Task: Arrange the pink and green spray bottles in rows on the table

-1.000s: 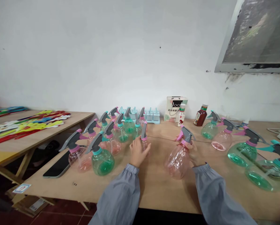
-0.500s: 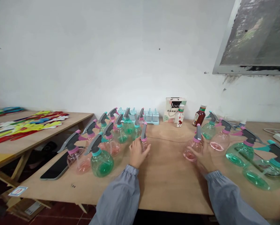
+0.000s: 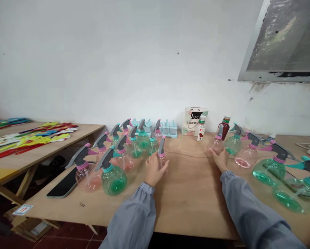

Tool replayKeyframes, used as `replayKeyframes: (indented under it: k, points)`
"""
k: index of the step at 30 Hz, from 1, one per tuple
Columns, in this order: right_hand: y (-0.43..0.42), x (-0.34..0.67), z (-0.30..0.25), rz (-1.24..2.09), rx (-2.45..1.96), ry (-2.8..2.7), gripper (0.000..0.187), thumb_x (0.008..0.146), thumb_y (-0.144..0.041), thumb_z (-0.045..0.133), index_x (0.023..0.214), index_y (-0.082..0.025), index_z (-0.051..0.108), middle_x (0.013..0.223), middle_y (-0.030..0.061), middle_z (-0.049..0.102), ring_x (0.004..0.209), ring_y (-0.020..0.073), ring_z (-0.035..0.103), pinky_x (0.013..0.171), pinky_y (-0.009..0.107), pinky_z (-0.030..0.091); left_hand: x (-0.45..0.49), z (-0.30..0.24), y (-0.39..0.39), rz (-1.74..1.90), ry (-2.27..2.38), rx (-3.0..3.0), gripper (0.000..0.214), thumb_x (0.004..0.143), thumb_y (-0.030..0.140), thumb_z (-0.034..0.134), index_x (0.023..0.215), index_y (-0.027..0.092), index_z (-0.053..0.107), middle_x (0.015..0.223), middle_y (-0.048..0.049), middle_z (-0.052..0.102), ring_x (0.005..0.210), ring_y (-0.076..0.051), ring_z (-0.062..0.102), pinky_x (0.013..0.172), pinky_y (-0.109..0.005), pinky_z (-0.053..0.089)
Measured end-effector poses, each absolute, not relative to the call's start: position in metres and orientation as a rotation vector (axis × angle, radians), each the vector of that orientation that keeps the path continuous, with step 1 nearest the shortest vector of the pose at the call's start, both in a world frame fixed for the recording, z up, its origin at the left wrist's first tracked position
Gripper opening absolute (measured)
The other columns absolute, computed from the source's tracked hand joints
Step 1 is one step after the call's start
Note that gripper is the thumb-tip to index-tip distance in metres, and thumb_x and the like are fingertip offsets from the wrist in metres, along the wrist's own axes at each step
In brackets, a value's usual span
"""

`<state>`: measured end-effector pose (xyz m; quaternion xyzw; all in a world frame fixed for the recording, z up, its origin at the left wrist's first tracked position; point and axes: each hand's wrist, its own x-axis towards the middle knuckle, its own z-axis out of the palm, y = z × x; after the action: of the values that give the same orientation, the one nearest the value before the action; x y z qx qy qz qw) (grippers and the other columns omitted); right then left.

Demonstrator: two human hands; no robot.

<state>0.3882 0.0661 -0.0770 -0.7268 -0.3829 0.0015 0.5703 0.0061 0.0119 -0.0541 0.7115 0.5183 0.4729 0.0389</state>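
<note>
On the far left, coloured gloves (image 3: 35, 140) lie spread on a neighbouring counter (image 3: 91, 129); nearer, a phone (image 3: 63, 186) rests beside a cluster of pink and green spray bottles (image 3: 114, 181). At that cluster's right edge, the left hand (image 3: 153, 170) stays where it was, thumb and fingers curved around the nearer pink bottle (image 3: 161, 159), which stands upright on the main counter (image 3: 186, 204). The change is farther right: a second ago the farther pink bottle (image 3: 214, 146) was tilted, close to the person; now it stands roughly upright well back, just in front of the dark red bottle (image 3: 225, 130). The right hand (image 3: 219, 160) has reached out with it, fingers against its lower side, though I can't tell whether they grip or merely touch. So that bottle is now placed near the right-hand group, close to the green spray bottle (image 3: 233, 144), while the other remains beside the left cluster.
</note>
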Motion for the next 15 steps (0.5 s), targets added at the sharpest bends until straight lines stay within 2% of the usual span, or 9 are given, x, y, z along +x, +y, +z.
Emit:
replayKeyframes:
  k: [3,6,8,12,13,15]
  points:
    - [0.078,0.391,-0.073,0.06,-1.702,-0.844,0.109,0.059,-0.083,0.063,0.133,-0.003,0.045,0.131,0.0337,0.056,0.126,0.0459,0.052,0.103,0.057,0.04,0.006,-0.054,0.012,1.468,1.389,2.191,0.041,0.089,0.038,0.064,0.124,0.02,0.051,0.115,-0.0111,0.063,0.117,-0.029,0.059,0.1,-0.045,0.045]
    - [0.072,0.385,-0.073,0.126,-1.668,-0.839,0.113,0.057,-0.082,0.066,0.133,-0.001,0.045,0.122,0.0337,0.062,0.119,0.0473,0.058,0.097,0.06,0.045,0.012,-0.056,0.009,1.433,1.149,2.178,0.05,0.09,0.037,0.062,0.134,0.021,0.045,0.126,-0.0113,0.058,0.125,-0.027,0.054,0.107,-0.043,0.042]
    - [0.058,0.37,-0.075,0.157,-1.595,-0.897,0.108,0.061,-0.083,0.064,0.135,-0.006,0.047,0.127,0.0298,0.062,0.123,0.0436,0.058,0.101,0.058,0.045,0.021,-0.058,0.005,1.38,1.057,2.16,0.058,0.09,0.036,0.063,0.141,0.021,0.04,0.132,-0.0126,0.054,0.131,-0.027,0.05,0.112,-0.044,0.04]
    - [0.018,0.312,-0.079,0.259,-1.392,-1.09,0.083,0.079,-0.08,0.05,0.137,-0.021,0.053,0.143,0.0153,0.058,0.133,0.0292,0.055,0.11,0.044,0.044,0.048,-0.064,-0.012,1.259,1.05,2.129,0.081,0.087,0.037,0.064,0.154,0.016,0.023,0.146,-0.0195,0.043,0.141,-0.033,0.042,0.118,-0.05,0.034]
    - [0.008,0.295,-0.078,0.308,-1.308,-1.18,0.078,0.081,-0.077,0.052,0.139,-0.025,0.053,0.146,0.012,0.057,0.136,0.027,0.053,0.112,0.042,0.043,0.054,-0.065,-0.017,1.2,1.064,2.143,0.086,0.087,0.038,0.064,0.157,0.016,0.019,0.149,-0.0207,0.041,0.142,-0.034,0.041,0.117,-0.052,0.034]
    - [-0.008,0.265,-0.074,0.462,-1.088,-1.38,0.079,0.079,-0.068,0.066,0.144,-0.026,0.049,0.147,0.0114,0.056,0.138,0.0279,0.05,0.114,0.045,0.041,0.062,-0.066,-0.026,1.063,1.055,2.213,0.09,0.086,0.04,0.064,0.159,0.019,0.016,0.151,-0.0206,0.04,0.141,-0.036,0.042,0.115,-0.055,0.037]
